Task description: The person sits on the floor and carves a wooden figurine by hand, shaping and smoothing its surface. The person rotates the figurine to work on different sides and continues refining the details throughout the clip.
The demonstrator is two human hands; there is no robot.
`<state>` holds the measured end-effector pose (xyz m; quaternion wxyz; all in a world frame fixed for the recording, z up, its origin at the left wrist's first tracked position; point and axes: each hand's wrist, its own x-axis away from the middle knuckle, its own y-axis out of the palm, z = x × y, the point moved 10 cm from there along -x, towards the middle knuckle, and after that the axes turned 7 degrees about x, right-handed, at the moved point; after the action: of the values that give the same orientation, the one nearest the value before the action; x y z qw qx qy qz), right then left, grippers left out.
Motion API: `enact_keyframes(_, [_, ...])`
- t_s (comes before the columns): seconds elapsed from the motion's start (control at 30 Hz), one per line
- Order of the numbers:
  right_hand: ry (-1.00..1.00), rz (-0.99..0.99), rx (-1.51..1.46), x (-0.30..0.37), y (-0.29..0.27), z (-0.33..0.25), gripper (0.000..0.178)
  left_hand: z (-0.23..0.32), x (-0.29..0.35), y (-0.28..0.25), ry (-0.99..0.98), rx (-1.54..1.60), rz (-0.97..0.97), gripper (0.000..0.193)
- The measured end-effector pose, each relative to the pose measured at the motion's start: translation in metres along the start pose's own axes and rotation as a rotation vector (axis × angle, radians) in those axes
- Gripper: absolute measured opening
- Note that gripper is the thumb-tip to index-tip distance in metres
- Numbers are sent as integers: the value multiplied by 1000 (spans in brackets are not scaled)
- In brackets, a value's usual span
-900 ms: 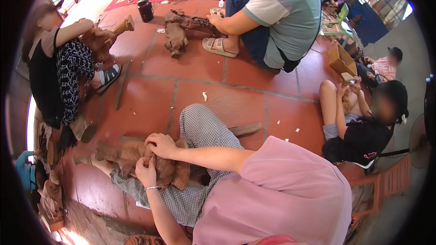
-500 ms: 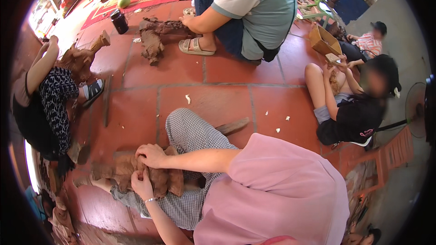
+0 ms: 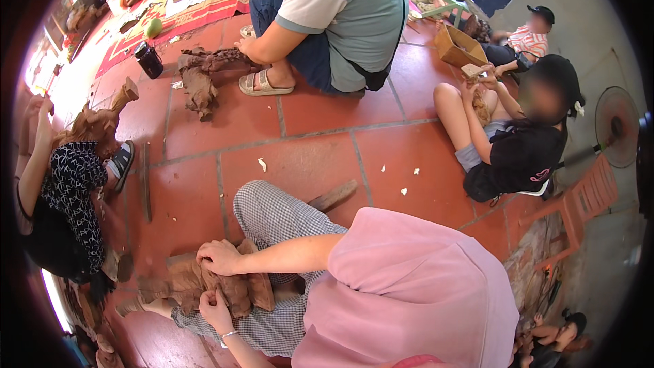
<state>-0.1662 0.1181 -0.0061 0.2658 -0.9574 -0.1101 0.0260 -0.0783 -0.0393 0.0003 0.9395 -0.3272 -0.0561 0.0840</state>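
Floor (image 3: 310, 143): red tile, runs from the raised knee up to the nearest co-worker (image 3: 354, 27), top centre; that's the open room. 3 brown carvings counted: 1 in work, lower left of frame, across the checked trousers (image 3: 286, 215); 2 others upper left (image 3: 201, 88) and left side (image 3: 95, 123). Worked carving (image 3: 191, 279): left end near the foot, right edge against the trousers. 2 wood strips (image 3: 334, 195), centre and left. 2 own hands: right (image 3: 219, 257) fingers curled on top edge, left (image 3: 215, 310) fingers pinched against near side; can't tell if either grips. At least 4 white scraps (image 3: 262, 164) mid-frame.
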Motion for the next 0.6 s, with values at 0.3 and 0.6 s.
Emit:
enact_keyframes(0.3, [-2,9,1,0,-2,-2,17,14,-5,0,74,-73,59,20])
enact_keyframes(0.6, [-16,24,-7,-1,4,-1,17,23,-11,3,102,-18,111,18])
